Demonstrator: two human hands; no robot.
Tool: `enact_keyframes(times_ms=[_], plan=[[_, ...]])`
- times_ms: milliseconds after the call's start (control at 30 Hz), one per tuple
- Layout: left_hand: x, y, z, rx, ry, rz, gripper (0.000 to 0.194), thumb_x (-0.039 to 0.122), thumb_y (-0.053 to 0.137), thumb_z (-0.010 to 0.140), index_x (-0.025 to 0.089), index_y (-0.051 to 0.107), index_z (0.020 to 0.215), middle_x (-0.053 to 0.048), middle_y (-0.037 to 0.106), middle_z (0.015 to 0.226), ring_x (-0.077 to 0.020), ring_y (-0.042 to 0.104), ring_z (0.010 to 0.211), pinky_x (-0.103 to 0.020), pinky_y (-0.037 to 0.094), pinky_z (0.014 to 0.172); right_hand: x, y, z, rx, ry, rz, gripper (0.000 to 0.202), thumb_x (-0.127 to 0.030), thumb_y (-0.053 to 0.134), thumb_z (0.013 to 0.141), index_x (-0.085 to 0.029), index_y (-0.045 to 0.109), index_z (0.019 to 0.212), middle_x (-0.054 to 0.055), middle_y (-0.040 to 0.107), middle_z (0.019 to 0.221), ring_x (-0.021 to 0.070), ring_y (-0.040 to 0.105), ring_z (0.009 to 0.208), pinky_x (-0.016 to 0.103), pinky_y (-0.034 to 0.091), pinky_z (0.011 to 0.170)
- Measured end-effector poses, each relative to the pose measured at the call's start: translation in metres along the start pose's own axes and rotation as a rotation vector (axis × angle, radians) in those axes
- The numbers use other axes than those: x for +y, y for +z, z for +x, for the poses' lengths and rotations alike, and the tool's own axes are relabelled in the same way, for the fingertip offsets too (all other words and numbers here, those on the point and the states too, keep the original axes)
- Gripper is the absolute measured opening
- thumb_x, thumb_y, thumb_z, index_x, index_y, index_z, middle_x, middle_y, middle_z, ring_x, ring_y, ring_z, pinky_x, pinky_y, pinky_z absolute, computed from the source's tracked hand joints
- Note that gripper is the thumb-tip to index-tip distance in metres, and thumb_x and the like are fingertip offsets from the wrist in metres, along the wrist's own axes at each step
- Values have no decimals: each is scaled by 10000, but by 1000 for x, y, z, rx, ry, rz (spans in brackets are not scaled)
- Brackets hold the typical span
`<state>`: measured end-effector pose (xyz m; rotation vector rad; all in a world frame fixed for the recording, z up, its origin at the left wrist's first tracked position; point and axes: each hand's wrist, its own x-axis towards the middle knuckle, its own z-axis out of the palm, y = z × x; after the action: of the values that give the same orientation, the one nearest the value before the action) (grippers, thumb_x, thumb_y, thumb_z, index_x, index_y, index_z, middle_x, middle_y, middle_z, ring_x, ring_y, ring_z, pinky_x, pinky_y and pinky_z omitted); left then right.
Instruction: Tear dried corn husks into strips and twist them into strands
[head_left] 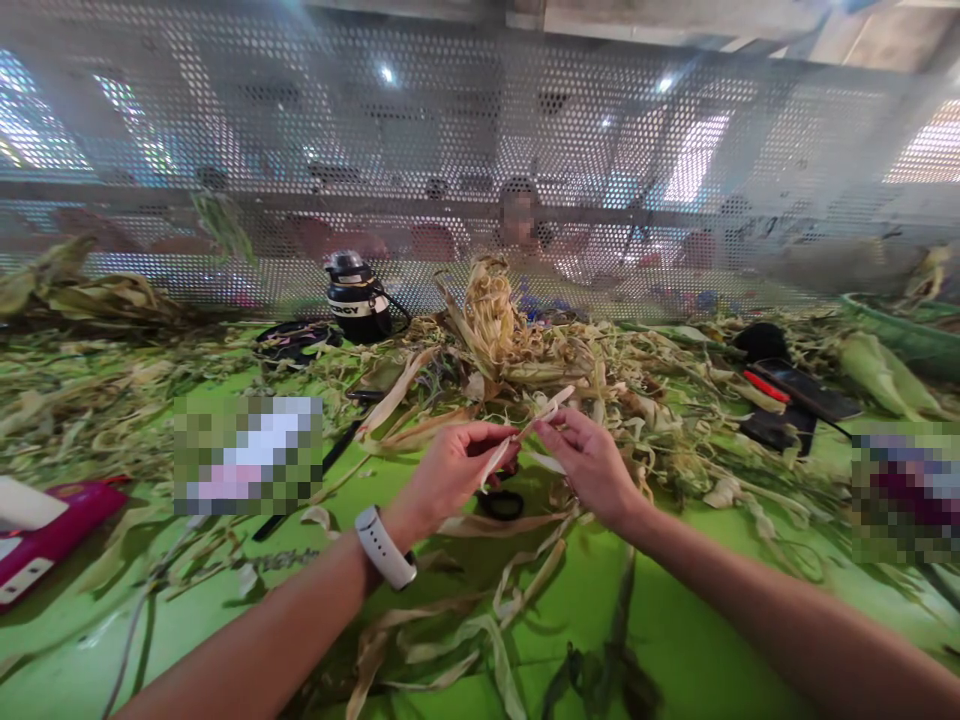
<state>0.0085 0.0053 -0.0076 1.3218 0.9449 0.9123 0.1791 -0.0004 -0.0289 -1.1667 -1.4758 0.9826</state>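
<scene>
My left hand (457, 468), with a white band on the wrist, pinches one end of a pale corn husk strip (528, 428). On the same strip, my right hand (581, 462) closes thumb and fingers a short way to the right. Short husk ends stick out past both hands. Just below the hands, a dark ring-shaped object (500, 504), perhaps scissor handles, lies on the green table (420, 640). Loose dried husk strips (480, 650) are spread nearer to me. Behind the hands stands a bundle of dried husks (491, 310).
A black flask (358, 300) stands at the back left before a perforated metal screen (450, 130). Husk scraps cover much of the table. At left lies a magenta power strip (67, 530); at right, a black pouch-like item (784, 400) and a green basket (911, 335). A person sits beyond the screen.
</scene>
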Motion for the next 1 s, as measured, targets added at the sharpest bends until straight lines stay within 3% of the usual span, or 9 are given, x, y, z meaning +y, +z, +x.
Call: enact_keyframes(times_ms=[133,267,333,433,567,667,833,1000], plan=[[-3,-4,4,72,-21,-44,344,361,707,665,138,700,927,-33,657,743,-106,540,637,-189,401,531,-2,-2,0,-20,-71,-232,293,-460,553,823,-172,575,871,-74,399,488,78,367,420,194,278,389],[-4,-7,6,121,-27,-44,294,342,686,690,153,700,914,-24,641,725,-100,524,640,-175,380,520,-6,-4,-5,-26,-386,-571,194,-320,517,876,-176,637,827,23,561,699,136,521,659,239,421,596],[-4,-8,7,120,-26,-42,285,327,685,688,150,694,911,-14,627,708,-89,504,611,-173,375,517,-9,-6,-7,-62,-504,-717,190,-271,480,897,-176,643,878,55,575,792,151,540,727,255,439,659],[-4,-8,6,117,-24,-1,288,330,684,677,144,692,896,0,613,685,-79,480,570,-181,378,519,-15,-9,-10,-93,-610,-916,229,-258,432,917,-181,646,881,68,570,801,159,527,707,263,430,633],[-5,-7,5,17,-17,51,298,337,694,658,134,700,876,1,617,666,-77,472,547,-196,380,519,-22,-12,-7,29,-747,-999,191,-260,471,902,-193,644,857,95,611,958,216,533,872,343,405,764],[-6,-6,5,-61,-36,8,298,326,721,636,133,701,863,-25,655,727,-101,532,613,-220,425,575,-21,-12,-5,20,-647,-901,157,-258,479,900,-183,605,844,83,639,895,209,558,846,338,402,776],[-7,-4,4,-102,-95,-61,315,344,743,624,164,692,877,-23,682,777,-138,610,699,-263,479,664,-14,-7,-5,-19,-340,-654,124,-279,460,902,-206,538,840,5,608,708,147,560,630,239,401,594],[-5,-1,2,-84,-163,-213,320,352,748,630,180,676,890,-26,688,799,-145,637,714,-284,495,701,-9,-2,-9,-12,-274,-494,136,-311,463,889,-207,535,838,10,603,718,142,556,619,229,410,567]])
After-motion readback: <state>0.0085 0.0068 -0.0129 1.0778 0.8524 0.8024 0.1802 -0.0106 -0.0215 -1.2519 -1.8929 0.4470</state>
